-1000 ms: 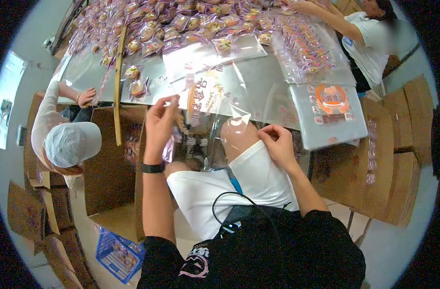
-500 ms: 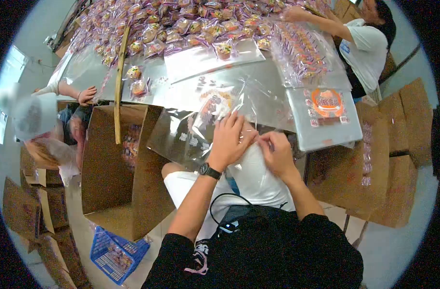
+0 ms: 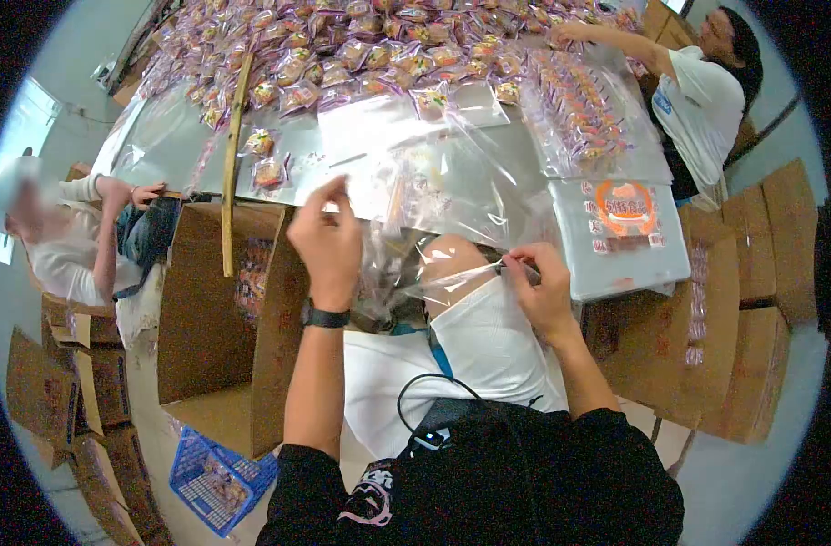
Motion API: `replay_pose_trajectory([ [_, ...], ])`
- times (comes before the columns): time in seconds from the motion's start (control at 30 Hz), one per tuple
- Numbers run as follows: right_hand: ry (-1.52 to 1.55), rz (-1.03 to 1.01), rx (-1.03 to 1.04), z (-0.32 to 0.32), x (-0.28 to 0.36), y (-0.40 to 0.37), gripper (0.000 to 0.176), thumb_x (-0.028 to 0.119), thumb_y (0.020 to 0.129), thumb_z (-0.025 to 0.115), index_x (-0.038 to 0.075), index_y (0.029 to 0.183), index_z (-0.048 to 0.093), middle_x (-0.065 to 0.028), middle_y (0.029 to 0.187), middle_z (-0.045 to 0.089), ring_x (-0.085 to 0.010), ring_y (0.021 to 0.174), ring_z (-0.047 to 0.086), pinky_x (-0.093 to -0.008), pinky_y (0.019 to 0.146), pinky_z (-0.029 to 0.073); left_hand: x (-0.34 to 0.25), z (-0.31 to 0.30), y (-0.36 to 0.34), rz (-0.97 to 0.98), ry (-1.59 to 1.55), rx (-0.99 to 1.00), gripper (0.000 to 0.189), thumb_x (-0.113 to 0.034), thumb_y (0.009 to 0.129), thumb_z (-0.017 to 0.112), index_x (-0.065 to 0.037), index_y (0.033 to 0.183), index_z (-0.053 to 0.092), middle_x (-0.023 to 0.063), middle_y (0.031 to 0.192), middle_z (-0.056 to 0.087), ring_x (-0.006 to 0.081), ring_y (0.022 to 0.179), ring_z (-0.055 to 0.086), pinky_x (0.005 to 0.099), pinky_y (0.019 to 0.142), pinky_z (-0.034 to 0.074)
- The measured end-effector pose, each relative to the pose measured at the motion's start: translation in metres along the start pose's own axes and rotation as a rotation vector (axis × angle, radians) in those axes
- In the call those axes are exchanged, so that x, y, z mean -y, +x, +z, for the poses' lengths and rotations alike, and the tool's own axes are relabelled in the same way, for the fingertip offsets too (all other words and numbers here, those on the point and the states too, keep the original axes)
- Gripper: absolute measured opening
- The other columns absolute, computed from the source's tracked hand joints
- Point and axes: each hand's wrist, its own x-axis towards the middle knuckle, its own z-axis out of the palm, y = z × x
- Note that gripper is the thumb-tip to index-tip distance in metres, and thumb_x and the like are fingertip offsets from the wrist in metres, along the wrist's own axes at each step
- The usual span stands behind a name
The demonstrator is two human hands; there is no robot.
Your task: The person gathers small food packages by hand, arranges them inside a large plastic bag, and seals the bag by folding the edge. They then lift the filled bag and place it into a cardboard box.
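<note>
A large clear plastic bag point(image 3: 465, 196) with print on it spreads from the table edge over my knees. My right hand point(image 3: 538, 287) pinches its edge near my right knee. Raised to the left, near the open cardboard box, my left hand point(image 3: 329, 241) has its fingers curled; whether it holds any film cannot be made out. Under and behind the bag lies a white sheet point(image 3: 361, 123) on the metal table point(image 3: 174, 136). Two small wrapped cakes point(image 3: 268, 171) sit by a wooden stick point(image 3: 231, 182).
Many wrapped cakes point(image 3: 361, 55) cover the back of the table. A stack of printed bags point(image 3: 620, 264) lies at the right edge. Open boxes point(image 3: 206, 318) flank my legs, with a blue basket point(image 3: 211, 482) on the floor. One co-worker point(image 3: 70, 237) sits left, another point(image 3: 697, 109) right.
My left hand has moved left and up, away from my right hand. The bag is now pulled out between them. The left co-worker has raised a hand and sits more upright.
</note>
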Motion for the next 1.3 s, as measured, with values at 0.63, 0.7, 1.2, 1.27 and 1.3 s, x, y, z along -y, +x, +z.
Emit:
replay_pose_trajectory([
  [0.63,-0.079,-0.312,0.36,0.053,0.026,0.058,0.055,0.022,0.088,0.067,0.003,0.137,0.051,-0.0185,0.122,0.065,-0.0352,0.112,0.062,-0.0476,0.094,0.051,-0.039,0.015,0.011,0.4,0.18,0.102,0.017,0.001,0.079,0.074,-0.006,0.095,0.072,0.0085,0.094,0.07,0.029,0.086,0.066,0.0378,0.075,0.053],
  [0.7,-0.049,-0.37,0.358,0.075,0.028,0.071,0.052,0.021,0.088,0.066,0.003,0.135,0.054,-0.0208,0.132,0.06,-0.0374,0.122,0.058,-0.0487,0.102,0.047,-0.055,0.009,0.006,0.477,0.176,0.122,0.018,0.001,0.078,0.074,-0.006,0.094,0.072,0.0083,0.095,0.07,0.0285,0.085,0.066,0.0379,0.074,0.053],
  [1.2,-0.175,-0.596,-0.437,0.105,0.071,0.158,0.058,0.011,0.087,0.065,0.009,0.143,0.05,-0.0216,0.153,0.041,-0.037,0.144,0.037,-0.0551,0.118,0.025,-0.102,-0.049,-0.035,0.714,0.069,0.167,0.023,-0.004,0.071,0.076,-0.008,0.093,0.075,0.007,0.098,0.072,0.0247,0.078,0.066,0.034,0.066,0.054],
  [1.27,-0.157,-0.692,-0.528,0.091,0.071,0.161,0.049,0.011,0.088,0.067,0.006,0.135,0.055,-0.0202,0.147,0.047,-0.037,0.14,0.042,-0.055,0.115,0.029,-0.104,-0.051,-0.038,0.644,0.07,0.05,0.026,0.002,0.07,0.081,-0.009,0.092,0.075,0.0047,0.094,0.071,0.0235,0.078,0.065,0.0336,0.066,0.053],
  [1.3,-0.156,-0.594,-0.398,0.094,0.071,0.156,0.048,0.012,0.087,0.067,0.006,0.134,0.056,-0.0199,0.147,0.048,-0.0368,0.14,0.041,-0.0552,0.115,0.029,-0.106,-0.051,-0.038,0.65,0.077,0.024,0.025,0.002,0.07,0.081,-0.009,0.092,0.075,0.0041,0.092,0.07,0.0232,0.077,0.064,0.0335,0.067,0.052],
])
